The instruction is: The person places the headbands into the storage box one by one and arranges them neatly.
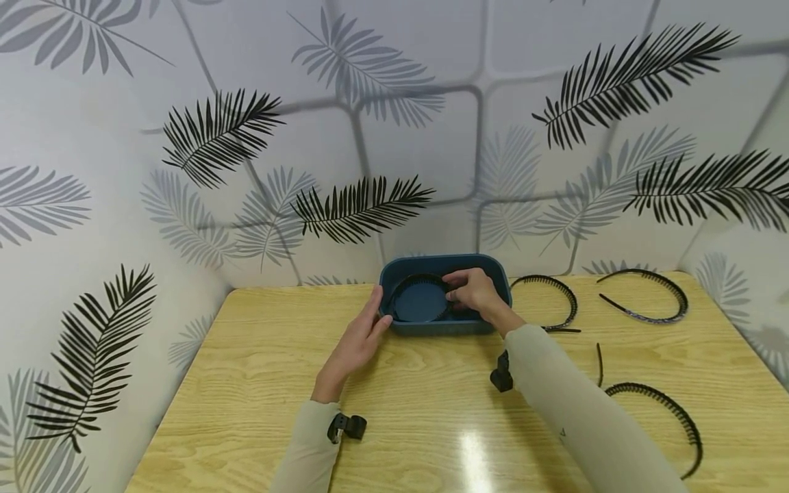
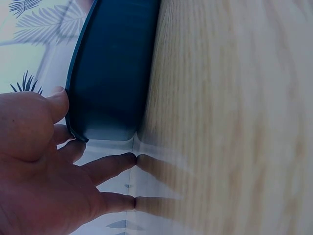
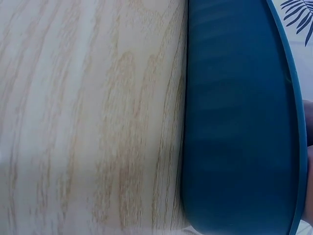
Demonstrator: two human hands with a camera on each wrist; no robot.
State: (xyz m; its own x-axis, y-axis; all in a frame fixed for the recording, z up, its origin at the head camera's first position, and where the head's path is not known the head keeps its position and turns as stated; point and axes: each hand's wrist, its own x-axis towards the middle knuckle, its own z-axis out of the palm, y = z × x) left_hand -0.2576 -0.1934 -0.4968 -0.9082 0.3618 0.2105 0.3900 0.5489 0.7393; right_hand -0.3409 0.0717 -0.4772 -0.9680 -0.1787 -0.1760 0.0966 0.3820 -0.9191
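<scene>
A blue plastic bin (image 1: 446, 329) stands at the back of the table, close to the wall. At its left end my left hand (image 1: 359, 340) holds the rim, thumb at the front and fingers round the corner. In the left wrist view two fingers (image 2: 110, 167) of that hand reach down to the tabletop. My right hand (image 1: 473, 290) is inside the bin, pinching the right side of a black toothed headband (image 1: 422, 278) that lies within it. From the right wrist, the bin's wall (image 3: 239, 117) hides most of that hand.
To the right of the bin lie a black headband (image 1: 570, 301), another with a patterned band (image 1: 683, 305), and a third headband (image 1: 678, 414) nearer the front, partly behind the right sleeve (image 1: 573, 404). A leaf-patterned wall (image 1: 419, 150) rises behind the wooden table (image 1: 259, 383).
</scene>
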